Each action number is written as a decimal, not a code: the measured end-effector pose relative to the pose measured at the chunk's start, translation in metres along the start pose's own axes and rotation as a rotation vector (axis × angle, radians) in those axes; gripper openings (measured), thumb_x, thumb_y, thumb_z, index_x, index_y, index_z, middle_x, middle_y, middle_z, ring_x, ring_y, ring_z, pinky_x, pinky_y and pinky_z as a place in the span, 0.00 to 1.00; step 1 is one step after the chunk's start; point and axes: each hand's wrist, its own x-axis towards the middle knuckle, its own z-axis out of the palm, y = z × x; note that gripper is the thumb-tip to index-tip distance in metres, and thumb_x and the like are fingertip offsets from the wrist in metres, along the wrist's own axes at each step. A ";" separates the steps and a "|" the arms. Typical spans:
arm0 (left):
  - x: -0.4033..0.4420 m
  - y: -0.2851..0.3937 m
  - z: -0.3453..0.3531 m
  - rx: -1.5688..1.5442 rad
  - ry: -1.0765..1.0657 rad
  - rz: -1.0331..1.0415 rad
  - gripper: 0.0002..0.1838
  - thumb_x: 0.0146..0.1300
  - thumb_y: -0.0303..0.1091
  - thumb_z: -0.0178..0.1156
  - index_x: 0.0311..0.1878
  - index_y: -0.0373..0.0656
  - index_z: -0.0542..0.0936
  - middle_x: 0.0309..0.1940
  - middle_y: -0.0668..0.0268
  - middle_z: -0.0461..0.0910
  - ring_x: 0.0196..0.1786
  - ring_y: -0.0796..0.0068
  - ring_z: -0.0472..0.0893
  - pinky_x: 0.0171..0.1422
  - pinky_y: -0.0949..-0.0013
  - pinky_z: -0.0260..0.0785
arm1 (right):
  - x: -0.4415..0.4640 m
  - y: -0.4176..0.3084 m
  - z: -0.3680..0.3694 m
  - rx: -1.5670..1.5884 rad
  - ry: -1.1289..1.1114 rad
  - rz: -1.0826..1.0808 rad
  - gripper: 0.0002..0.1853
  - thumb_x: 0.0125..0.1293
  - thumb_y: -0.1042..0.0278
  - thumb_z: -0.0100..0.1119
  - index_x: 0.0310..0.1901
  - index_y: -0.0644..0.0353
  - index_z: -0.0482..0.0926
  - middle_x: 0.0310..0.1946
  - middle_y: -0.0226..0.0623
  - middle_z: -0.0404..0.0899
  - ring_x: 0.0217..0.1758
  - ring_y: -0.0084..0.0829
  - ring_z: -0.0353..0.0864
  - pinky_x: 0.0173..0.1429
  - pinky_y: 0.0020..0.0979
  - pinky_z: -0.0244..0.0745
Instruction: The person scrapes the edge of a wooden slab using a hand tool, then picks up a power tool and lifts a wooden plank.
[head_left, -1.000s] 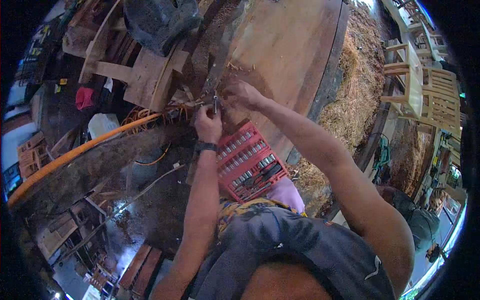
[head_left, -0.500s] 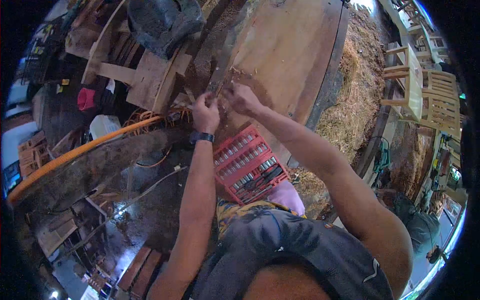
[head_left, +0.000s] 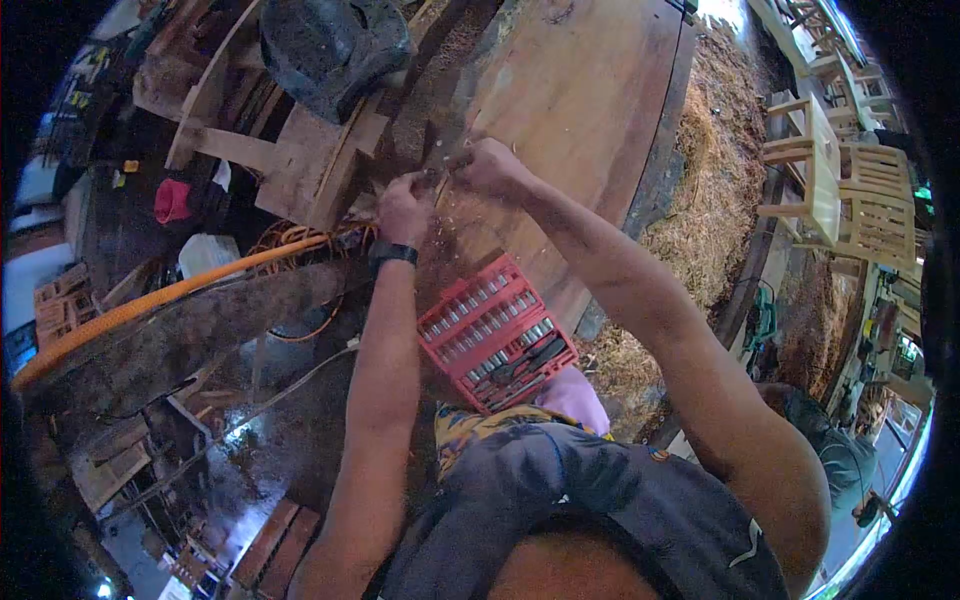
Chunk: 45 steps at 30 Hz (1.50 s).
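My left hand (head_left: 404, 208), a dark watch on its wrist, is closed over the near left edge of the wooden board (head_left: 575, 95). Close beside it my right hand (head_left: 493, 170) has its fingers pinched together. The fingertips of both hands nearly meet around something small, too blurred to name. Below them, against my lap, an open red socket set case (head_left: 497, 333) lies tilted. Rows of silver sockets and a dark-handled ratchet fill it.
A dark moulded seat-like piece (head_left: 335, 55) and cut wood blocks (head_left: 310, 165) lie at upper left. An orange hose (head_left: 170, 302) runs along a beam. Wood shavings (head_left: 705, 170) heap right of the board, near pale wooden chairs (head_left: 815, 165). A person (head_left: 825, 440) is at far right.
Both hands have shifted slightly upward, and their fingertips have come closer together. The socket set case appears a little further left.
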 end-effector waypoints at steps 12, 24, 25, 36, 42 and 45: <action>0.030 0.045 0.024 0.745 -0.136 0.084 0.13 0.64 0.37 0.50 0.38 0.42 0.81 0.39 0.58 0.82 0.43 0.58 0.83 0.44 0.53 0.77 | -0.039 0.003 -0.006 0.281 0.083 0.273 0.15 0.58 0.59 0.62 0.37 0.64 0.82 0.27 0.43 0.81 0.31 0.31 0.81 0.40 0.34 0.77; 0.067 0.059 0.001 0.516 -0.381 -0.252 0.17 0.57 0.37 0.56 0.40 0.34 0.84 0.44 0.43 0.81 0.51 0.48 0.81 0.56 0.55 0.74 | -0.067 0.012 0.016 0.975 -0.018 0.471 0.09 0.58 0.65 0.65 0.29 0.63 0.82 0.21 0.29 0.77 0.22 0.20 0.74 0.24 0.27 0.66; 0.068 0.054 0.000 0.471 -0.351 -0.273 0.17 0.56 0.37 0.57 0.41 0.35 0.84 0.44 0.43 0.81 0.52 0.48 0.80 0.57 0.56 0.73 | -0.063 0.013 0.017 0.973 -0.023 0.470 0.09 0.58 0.65 0.65 0.29 0.63 0.82 0.21 0.29 0.77 0.22 0.20 0.74 0.24 0.27 0.66; 0.043 0.035 -0.041 -0.166 -0.299 -0.133 0.13 0.60 0.37 0.61 0.44 0.40 0.84 0.31 0.62 0.84 0.31 0.75 0.81 0.39 0.68 0.73 | 0.026 -0.014 0.023 0.181 0.035 0.226 0.20 0.53 0.55 0.61 0.29 0.71 0.82 0.24 0.48 0.82 0.30 0.37 0.85 0.36 0.35 0.79; 0.054 0.027 -0.040 -0.100 -0.423 -0.308 0.13 0.60 0.37 0.60 0.42 0.38 0.84 0.29 0.63 0.84 0.30 0.74 0.80 0.37 0.67 0.71 | 0.022 -0.047 0.004 -0.036 -0.124 0.264 0.17 0.51 0.54 0.63 0.31 0.63 0.83 0.30 0.48 0.84 0.35 0.44 0.86 0.40 0.42 0.80; 0.059 0.009 -0.029 -0.158 -0.470 -0.256 0.15 0.61 0.40 0.61 0.41 0.36 0.84 0.30 0.62 0.84 0.30 0.74 0.80 0.37 0.68 0.71 | -0.003 -0.089 -0.017 -0.120 -0.097 0.299 0.17 0.51 0.54 0.63 0.30 0.62 0.84 0.32 0.47 0.84 0.37 0.42 0.86 0.40 0.41 0.80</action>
